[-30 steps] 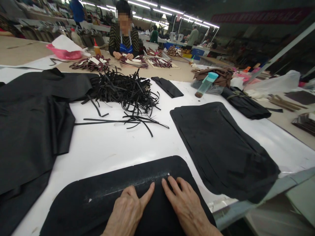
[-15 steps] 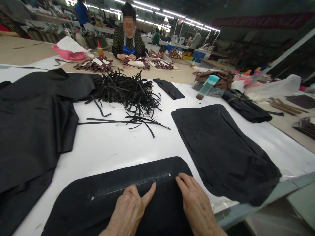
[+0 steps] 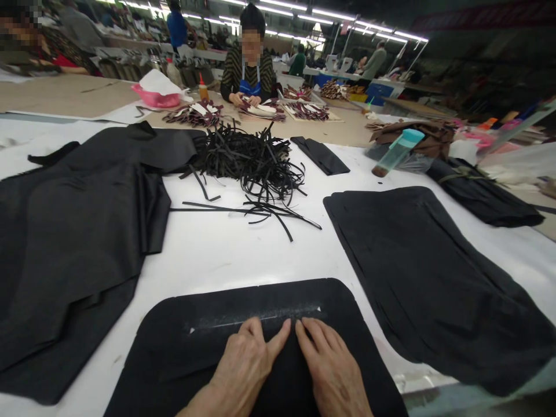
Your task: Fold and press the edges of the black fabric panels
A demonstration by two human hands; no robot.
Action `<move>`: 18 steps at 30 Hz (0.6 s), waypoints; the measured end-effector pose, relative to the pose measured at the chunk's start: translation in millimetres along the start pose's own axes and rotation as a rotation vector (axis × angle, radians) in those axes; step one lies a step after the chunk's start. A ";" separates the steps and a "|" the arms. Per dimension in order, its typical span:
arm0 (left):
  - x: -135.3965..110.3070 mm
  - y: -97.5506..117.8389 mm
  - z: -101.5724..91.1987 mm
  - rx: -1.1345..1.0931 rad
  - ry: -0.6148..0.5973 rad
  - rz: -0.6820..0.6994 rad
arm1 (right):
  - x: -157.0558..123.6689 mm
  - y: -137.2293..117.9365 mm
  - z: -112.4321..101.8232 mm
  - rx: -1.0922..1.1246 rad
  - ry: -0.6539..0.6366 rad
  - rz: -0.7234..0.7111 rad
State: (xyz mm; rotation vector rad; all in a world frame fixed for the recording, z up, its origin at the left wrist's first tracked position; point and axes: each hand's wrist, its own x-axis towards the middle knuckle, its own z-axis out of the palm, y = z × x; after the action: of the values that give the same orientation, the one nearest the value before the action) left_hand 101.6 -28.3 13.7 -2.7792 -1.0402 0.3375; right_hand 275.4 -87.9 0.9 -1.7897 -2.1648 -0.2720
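Along the line [image 3: 228,324], your right hand [image 3: 330,358] has returned beside your left hand [image 3: 247,362]; both, loosely spread and empty, now press one stretch of panel [image 3: 289,379].

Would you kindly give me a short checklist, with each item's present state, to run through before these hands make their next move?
1. Left hand on the black panel: ok.
2. Right hand on the same panel: ok.
3. Both white triangles uncovered: ok.
4. Black strips clear of the panel: ok, they lie apart beyond it.
5. Stacked sheets with edges aligned: not ok, their left edges fan out.
6. Panel's near edge straight: cannot tell, outside the picture.
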 end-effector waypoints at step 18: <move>-36.9 -35.9 -1.2 -0.253 0.040 0.078 | -9.1 23.9 16.6 -0.229 -0.112 -0.337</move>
State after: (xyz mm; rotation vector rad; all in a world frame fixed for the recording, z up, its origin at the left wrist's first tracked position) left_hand 52.4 -26.0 28.6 -3.0424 -1.0319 0.1692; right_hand 298.2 -85.8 -19.2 -1.5731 -2.6057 -0.5281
